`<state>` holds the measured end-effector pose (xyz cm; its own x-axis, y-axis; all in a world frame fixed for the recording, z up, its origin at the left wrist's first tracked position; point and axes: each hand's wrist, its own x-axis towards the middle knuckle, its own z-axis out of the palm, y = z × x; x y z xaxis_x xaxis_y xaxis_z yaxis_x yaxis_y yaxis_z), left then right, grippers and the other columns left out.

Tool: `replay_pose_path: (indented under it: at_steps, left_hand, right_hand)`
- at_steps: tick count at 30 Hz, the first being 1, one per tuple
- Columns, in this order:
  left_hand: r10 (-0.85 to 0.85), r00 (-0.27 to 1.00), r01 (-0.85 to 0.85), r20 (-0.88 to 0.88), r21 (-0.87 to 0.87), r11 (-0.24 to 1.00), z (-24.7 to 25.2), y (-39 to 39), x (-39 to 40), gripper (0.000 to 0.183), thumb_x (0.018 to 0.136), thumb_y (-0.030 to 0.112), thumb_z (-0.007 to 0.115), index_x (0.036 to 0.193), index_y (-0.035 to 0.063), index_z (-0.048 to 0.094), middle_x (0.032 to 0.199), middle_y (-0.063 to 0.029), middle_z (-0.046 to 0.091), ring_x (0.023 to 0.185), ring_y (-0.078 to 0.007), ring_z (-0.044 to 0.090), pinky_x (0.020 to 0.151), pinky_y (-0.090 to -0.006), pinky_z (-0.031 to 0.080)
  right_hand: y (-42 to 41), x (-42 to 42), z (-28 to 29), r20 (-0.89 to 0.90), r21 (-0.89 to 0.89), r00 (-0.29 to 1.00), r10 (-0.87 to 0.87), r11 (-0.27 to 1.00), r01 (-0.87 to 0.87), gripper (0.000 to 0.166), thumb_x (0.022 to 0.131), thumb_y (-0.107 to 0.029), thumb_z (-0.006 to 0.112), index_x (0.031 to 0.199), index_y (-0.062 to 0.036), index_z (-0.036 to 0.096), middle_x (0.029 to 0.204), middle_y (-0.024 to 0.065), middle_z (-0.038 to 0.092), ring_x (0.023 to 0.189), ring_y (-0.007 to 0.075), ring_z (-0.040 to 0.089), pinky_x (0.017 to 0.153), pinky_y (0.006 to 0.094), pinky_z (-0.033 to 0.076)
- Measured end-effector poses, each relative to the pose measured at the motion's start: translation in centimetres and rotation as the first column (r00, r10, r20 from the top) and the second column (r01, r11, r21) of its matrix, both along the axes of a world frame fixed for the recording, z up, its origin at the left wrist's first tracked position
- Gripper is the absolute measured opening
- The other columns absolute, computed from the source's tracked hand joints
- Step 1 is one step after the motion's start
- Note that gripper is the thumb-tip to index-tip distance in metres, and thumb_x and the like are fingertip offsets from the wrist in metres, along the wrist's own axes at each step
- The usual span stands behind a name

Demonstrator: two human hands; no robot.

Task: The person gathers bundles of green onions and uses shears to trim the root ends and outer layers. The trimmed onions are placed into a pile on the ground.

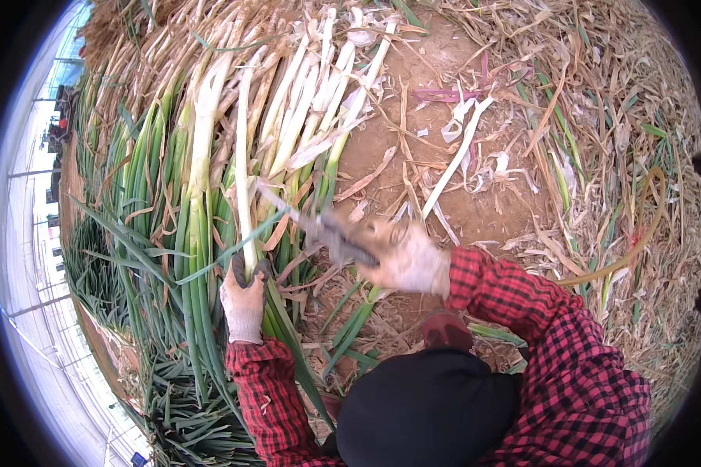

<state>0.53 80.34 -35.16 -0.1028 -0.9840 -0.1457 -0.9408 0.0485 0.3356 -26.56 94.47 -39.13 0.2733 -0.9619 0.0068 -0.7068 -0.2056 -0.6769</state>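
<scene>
My left hand (pixel 244 300), in a pale glove with dark fingertips, grips a long green onion (pixel 243 152) where its white shank turns green. The onion's white end points away from me, over other stalks. My gloved right hand (pixel 406 257) is blurred by motion, to the right of the left one. It holds a dark hand tool (pixel 344 240) with a narrow tip, which reaches left towards the held onion; its exact kind is too blurred to tell. Several whitish onions (pixel 295 119) lie just beyond, beside a large pile of unpeeled green onions (pixel 152 131).
Bare soil (pixel 380 160) with shed skins lies ahead. A white onion shank (pixel 458 154) rests on it. Dry leaf litter (pixel 619 111) covers the right side, where a yellowish hose (pixel 634 251) curves. Green leaves (pixel 198 420) lie at lower left. A dark cap (pixel 426 408) is below.
</scene>
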Motion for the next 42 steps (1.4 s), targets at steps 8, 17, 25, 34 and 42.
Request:
replay_pose_path:
  at_steps: [8,17,25,34,42]
  left_hand:
    - [0.082,0.94,-0.006,-0.332,0.223,0.975,0.4,2.1,-1.5,0.051,0.089,0.0,0.068,0.138,-0.0045,0.053,0.113,-0.0106,0.068,0.099,-0.0142,0.065,0.086,-0.0292,0.054]
    - [0.008,0.968,0.052,-0.252,0.227,0.972,0.8,3.0,0.6,0.056,0.087,0.002,0.071,0.138,-0.0073,0.051,0.11,-0.013,0.07,0.096,-0.0118,0.064,0.085,-0.0287,0.052]
    - [-0.248,0.967,0.246,0.062,0.043,0.968,-0.5,4.6,1.6,0.064,0.085,0.011,0.076,0.142,-0.0013,0.05,0.09,-0.0147,0.072,0.075,-0.0191,0.068,0.071,-0.0328,0.054]
    - [-0.532,0.82,0.557,0.213,-0.075,0.827,0.5,7.1,0.0,0.061,0.085,0.019,0.073,0.14,0.0018,0.052,0.11,-0.0195,0.067,0.098,-0.037,0.065,0.088,-0.0461,0.052]
    - [-0.104,0.777,0.444,0.62,-0.423,0.79,2.4,-11.4,-0.8,0.057,0.091,0.026,0.068,0.141,0.0054,0.05,0.123,-0.0198,0.061,0.111,-0.0372,0.06,0.091,-0.0484,0.05]
  right_hand:
    - [-12.6,-4.6,-3.5,-0.117,-0.077,0.911,-0.395,0.919,0.388,0.073,0.09,-0.023,0.052,0.157,-0.0101,0.026,0.093,0.0124,0.071,0.055,0.0225,0.065,0.05,0.0359,0.053]
    - [-8.1,-0.5,0.0,-0.254,0.221,0.967,0.002,0.974,0.056,0.066,0.096,-0.018,0.041,0.158,-0.0175,0.019,0.143,0.0245,0.047,0.093,0.0212,0.069,0.064,0.0306,0.059]
    - [-12.3,-1.4,2.1,-0.084,0.169,0.974,-0.212,0.96,0.224,0.071,0.094,-0.021,0.047,0.159,-0.0153,0.02,0.119,0.0168,0.067,0.09,0.0261,0.072,0.072,0.0381,0.06]
    - [-6.0,1.8,0.1,-0.211,-0.141,0.967,-0.141,0.984,0.113,0.071,0.092,-0.025,0.049,0.157,-0.0124,0.023,0.107,0.0143,0.066,0.078,0.0246,0.068,0.059,0.0369,0.058]
    - [-6.1,4.1,2.4,-0.124,0.132,0.992,0.002,0.991,0.015,0.079,0.095,-0.034,0.055,0.161,-0.0165,0.017,0.105,0.0132,0.067,0.074,0.0249,0.069,0.069,0.0532,0.058]
